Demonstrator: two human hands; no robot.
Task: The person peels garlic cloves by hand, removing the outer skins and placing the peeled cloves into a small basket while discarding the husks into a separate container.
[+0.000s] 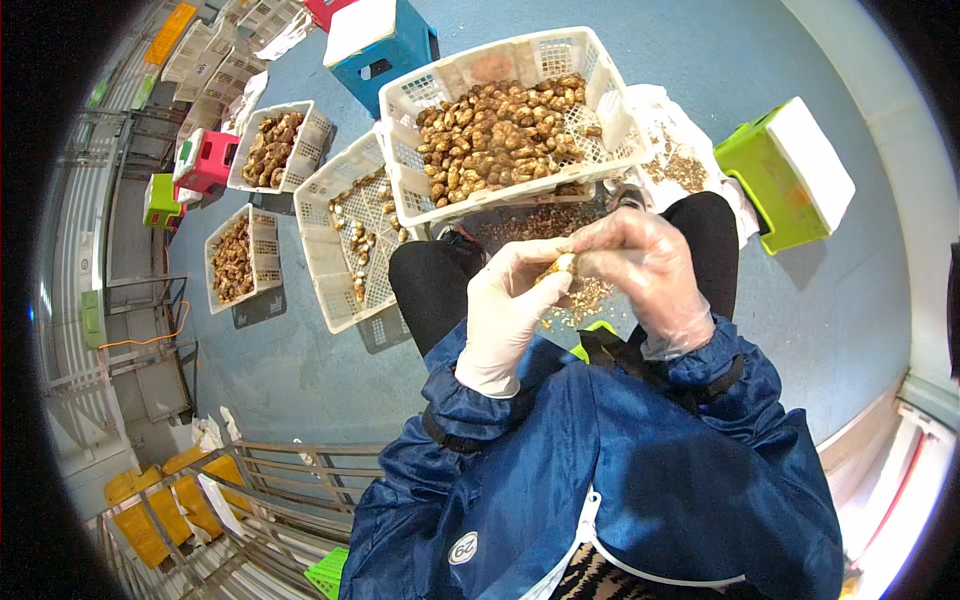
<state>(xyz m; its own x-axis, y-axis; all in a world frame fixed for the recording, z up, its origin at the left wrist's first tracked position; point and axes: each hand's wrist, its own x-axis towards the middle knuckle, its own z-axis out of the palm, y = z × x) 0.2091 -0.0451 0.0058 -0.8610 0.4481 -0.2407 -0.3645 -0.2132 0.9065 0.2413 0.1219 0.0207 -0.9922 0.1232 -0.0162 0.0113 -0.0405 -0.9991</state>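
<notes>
Between the legs, both gloved hands meet over a small brown, knobbly tuber-like piece [561, 266] with a pale trimmed end. My left hand [514, 300], in a white glove, pinches it between thumb and fingers. The fingers of my right hand [645, 270], in a thin clear glove, are closed at its pale end; whether they hold a small tool is hidden. Just beyond the hands stands a big white plastic crate [525, 184] with many such brown pieces. Against its left side, a second white crate [322, 262] holds fewer, some with pale ends. Brown and pale scraps [589, 296] lie below the hands.
Two smaller crates of brown pieces [270, 154] [232, 259] stand on the blue floor at left. A blue stool [382, 64] is behind the big crate, a green stool [795, 172] at right. A white cloth with scraps [679, 150] lies between. Metal racks [300, 480] stand lower left.
</notes>
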